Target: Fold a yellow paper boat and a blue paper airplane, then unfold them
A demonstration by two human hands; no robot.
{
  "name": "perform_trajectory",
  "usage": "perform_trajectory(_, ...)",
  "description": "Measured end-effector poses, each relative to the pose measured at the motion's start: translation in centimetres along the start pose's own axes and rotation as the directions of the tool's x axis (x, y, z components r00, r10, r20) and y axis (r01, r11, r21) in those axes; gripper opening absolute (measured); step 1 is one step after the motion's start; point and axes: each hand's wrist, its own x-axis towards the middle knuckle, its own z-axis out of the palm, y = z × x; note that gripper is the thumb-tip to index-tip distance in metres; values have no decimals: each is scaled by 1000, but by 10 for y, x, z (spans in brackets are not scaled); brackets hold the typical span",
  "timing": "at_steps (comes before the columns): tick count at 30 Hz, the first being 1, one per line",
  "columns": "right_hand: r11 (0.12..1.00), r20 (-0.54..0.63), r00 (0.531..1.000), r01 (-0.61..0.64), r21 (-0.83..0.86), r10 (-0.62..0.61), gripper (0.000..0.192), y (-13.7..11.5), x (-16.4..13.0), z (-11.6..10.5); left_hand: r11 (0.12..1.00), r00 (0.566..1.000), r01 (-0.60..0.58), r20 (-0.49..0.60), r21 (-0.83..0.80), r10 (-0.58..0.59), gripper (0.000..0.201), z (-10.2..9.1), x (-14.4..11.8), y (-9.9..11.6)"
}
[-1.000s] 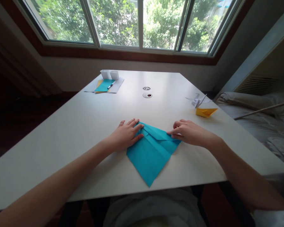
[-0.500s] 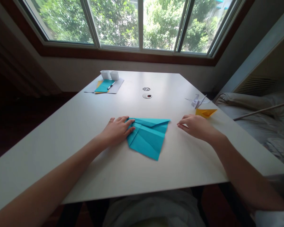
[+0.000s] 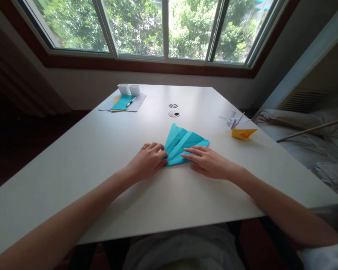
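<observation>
White table point(image 3: 101, 150) beneath sunlit windows point(image 3: 135, 26)

Bare table point(image 3: 87, 157) lies open left of the hands; yellow paper boat point(image 3: 243, 133) stands right.

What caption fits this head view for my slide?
Left hand and right hand press flat on a folded teal paper sheet on a white table by a window.

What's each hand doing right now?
Left hand: open, fingertips pressing the blue folded paper.
Right hand: open, flat on the paper's near edge.
</observation>
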Motion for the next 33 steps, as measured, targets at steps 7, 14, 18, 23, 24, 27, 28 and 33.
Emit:
perform_trajectory(7,990,56,992,108,94,-113,38,-4,3,-1,975,991,-104,67,-195,119,24,2,-2,3)
perform_trajectory(14,981,91,993,61,184,-79,30,1,2,-13,967,985,-138,77,-212,157,28,1,-2,8)
perform_trajectory(18,974,60,998,-32,224,19,27,13,-2,-18,960,980,-173,62,-222,191,28,0,-2,15)
perform_trajectory(23,971,-54,994,-78,228,92,26,20,1,-14,949,972,-207,60,-239,227,28,-1,-2,27)
perform_trajectory(24,969,-59,993,-90,228,106,26,20,2,-12,948,972,-204,59,-246,225,28,-1,-2,29)
perform_trajectory(27,965,-52,988,-131,225,146,26,21,5,-5,938,978,-177,52,-297,201,26,-1,-1,29)
perform_trajectory(28,965,-48,987,-142,222,156,26,21,6,-2,933,980,-168,49,-320,193,26,-2,0,29)
perform_trajectory(33,966,-43,982,-175,190,186,26,21,9,8,915,980,-162,52,-369,194,23,-3,1,25)
